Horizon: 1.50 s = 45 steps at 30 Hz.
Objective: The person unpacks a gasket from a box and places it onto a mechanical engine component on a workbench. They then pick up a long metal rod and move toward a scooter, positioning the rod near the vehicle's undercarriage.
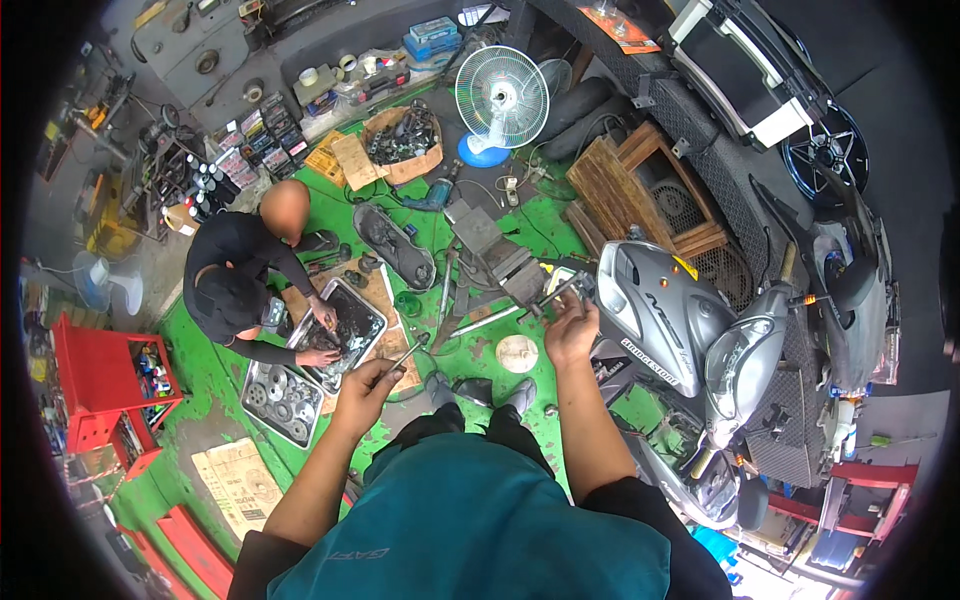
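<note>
My left hand [366, 396] is closed around a slim dark metal tool with a rounded end [411, 350]; its exact kind is too small to tell. Farther right, my right hand [571, 330] has its fingers curled at a short metal bar [554, 294]. This bar lies at the near end of a bench vise [497, 250], and looks like its handle. Just right of that hand is the silver front of a scooter [655, 310]. Between my hands, a round pale disc [517, 353] is on the green floor, close to my feet.
At left a co-worker [235, 265] bends over a metal tray [372, 318] with both hands in it. Another tray of round metal parts [284, 400] sits beside it. A standing fan [502, 97], a box of parts [402, 140] and a wooden crate [640, 190] are farther off. A red tool cart [95, 380] stands left.
</note>
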Tool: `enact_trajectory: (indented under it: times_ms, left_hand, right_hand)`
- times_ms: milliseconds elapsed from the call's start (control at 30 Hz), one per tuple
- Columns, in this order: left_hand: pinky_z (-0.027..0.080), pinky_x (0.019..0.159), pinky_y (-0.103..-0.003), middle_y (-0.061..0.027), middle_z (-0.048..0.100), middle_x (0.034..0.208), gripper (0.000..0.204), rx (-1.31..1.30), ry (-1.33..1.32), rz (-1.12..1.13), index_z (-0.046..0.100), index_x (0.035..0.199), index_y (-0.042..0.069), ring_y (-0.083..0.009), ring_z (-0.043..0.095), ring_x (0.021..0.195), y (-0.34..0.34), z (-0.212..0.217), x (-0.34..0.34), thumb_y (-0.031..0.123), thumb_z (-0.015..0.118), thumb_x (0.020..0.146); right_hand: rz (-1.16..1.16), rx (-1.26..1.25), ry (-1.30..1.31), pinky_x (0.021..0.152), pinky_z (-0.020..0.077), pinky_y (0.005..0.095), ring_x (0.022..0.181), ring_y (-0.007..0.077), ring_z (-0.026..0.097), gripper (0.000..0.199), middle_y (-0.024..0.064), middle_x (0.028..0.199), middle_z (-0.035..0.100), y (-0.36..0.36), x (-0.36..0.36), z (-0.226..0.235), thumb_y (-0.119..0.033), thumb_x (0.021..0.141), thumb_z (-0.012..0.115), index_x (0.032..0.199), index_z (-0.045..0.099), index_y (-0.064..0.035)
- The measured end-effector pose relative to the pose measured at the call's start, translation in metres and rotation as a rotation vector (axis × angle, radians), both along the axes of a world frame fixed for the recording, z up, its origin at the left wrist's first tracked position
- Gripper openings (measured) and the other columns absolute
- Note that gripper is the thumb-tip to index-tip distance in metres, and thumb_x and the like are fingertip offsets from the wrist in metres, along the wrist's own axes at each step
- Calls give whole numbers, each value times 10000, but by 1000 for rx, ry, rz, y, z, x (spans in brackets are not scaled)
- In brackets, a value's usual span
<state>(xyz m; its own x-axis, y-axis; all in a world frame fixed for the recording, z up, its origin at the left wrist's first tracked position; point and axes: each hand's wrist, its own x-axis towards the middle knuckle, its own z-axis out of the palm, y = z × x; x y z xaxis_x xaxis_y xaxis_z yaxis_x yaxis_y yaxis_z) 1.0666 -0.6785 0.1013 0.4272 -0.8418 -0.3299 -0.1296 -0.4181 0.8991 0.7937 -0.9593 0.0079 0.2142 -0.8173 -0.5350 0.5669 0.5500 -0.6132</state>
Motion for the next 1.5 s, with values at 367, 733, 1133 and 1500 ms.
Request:
enact_trajectory:
  times_ms: [367,733,1133,1500]
  left_hand:
    - [469,685,-321,-56,655,796,226,-98,-57,-47,737,1092,-10,-137,564,737,-41,1,-17,201,718,1014]
    - [452,678,-310,-50,662,818,254,-93,71,-14,730,1110,-3,-126,553,741,-77,3,-26,237,689,1038]
    - [547,820,-395,-192,745,1017,295,-209,-258,-145,713,1219,-21,-311,722,905,-124,-36,-41,198,662,1027]
    - [553,840,-303,-95,739,979,180,-329,-3,67,659,1169,-20,-175,721,946,-186,-23,-56,85,674,1024]
  right_hand:
    - [215,29,136,925,322,362,945,192,488,538,29,1006,591,46,13,-60,-486,966,394,1136,676,-61]
    - [238,-42,177,859,336,348,927,181,474,499,39,913,610,66,5,-38,-490,955,415,1027,695,-83]
    - [267,70,63,838,320,381,891,159,444,568,-27,971,527,23,-7,-31,-586,986,424,1263,605,-125]
    - [333,62,102,888,331,404,936,158,470,717,-11,1033,577,16,-11,-33,-686,1009,368,1345,597,-96]
